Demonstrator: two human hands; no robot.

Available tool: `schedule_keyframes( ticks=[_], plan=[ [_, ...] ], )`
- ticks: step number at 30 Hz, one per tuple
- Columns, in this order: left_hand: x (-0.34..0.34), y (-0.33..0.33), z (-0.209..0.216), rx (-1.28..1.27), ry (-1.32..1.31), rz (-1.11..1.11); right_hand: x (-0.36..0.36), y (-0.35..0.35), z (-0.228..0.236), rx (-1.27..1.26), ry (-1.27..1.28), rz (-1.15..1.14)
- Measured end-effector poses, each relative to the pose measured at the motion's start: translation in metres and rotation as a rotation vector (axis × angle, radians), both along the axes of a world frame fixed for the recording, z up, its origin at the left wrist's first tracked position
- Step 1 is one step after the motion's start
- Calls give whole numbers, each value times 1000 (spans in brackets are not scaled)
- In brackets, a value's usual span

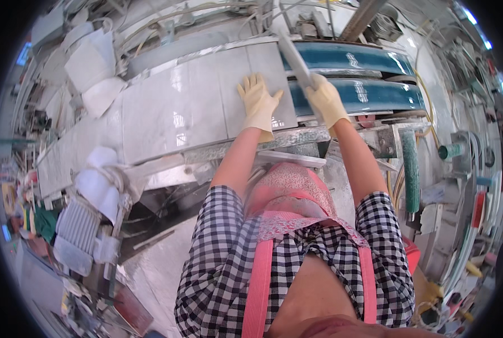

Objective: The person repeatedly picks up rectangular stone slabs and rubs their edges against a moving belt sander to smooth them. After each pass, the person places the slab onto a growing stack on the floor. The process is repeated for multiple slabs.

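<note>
Left hand [258, 100] in its pale yellow glove, and it's wide: fingers spread, palm down on the grey panels. Right hand [326, 97], gloved to match, and this one's closed around a long pale slab.

Biggest thing out here is that row of grey panels [167, 107], lying flat edge to edge across the bench, with the left hand near the right-hand end. Next for size, the two glossy teal belts [364, 96], one beyond the other, off to the right of the panels. And here's the long pale slab [294, 59], tilted on edge over the belts' left end, just beside the last panel; whether it touches the belts, I cannot tell.

Down the scale we go: a ribbed, dust-coated motor [76, 232] at lower left, then a speckled green roller [410, 174] to the right of the right forearm, and slimmest of all, a yellow hose [430, 107] curving past the belts' right ends.
</note>
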State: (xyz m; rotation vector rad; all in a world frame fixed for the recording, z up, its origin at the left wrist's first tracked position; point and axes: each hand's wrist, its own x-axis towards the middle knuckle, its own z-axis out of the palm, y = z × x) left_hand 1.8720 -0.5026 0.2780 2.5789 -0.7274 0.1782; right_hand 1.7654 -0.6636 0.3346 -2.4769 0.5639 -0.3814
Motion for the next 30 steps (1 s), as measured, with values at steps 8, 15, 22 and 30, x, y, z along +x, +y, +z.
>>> schedule_keyframes(
  ticks=[8, 15, 22, 30],
  plan=[
    [19, -59, 10, 112, 14, 181, 2, 22, -5, -22, -44, -54],
    [33, -73, 46, 332, 340, 152, 0, 16, 4, 62, 17, -61],
    [48, -64, 70, 198, 367, -110, -6, 1, -4, 67, -51, -21],
    [123, 17, -5, -151, 440, -167, 15, 12, 4, 271, -43, 13]
  ],
)
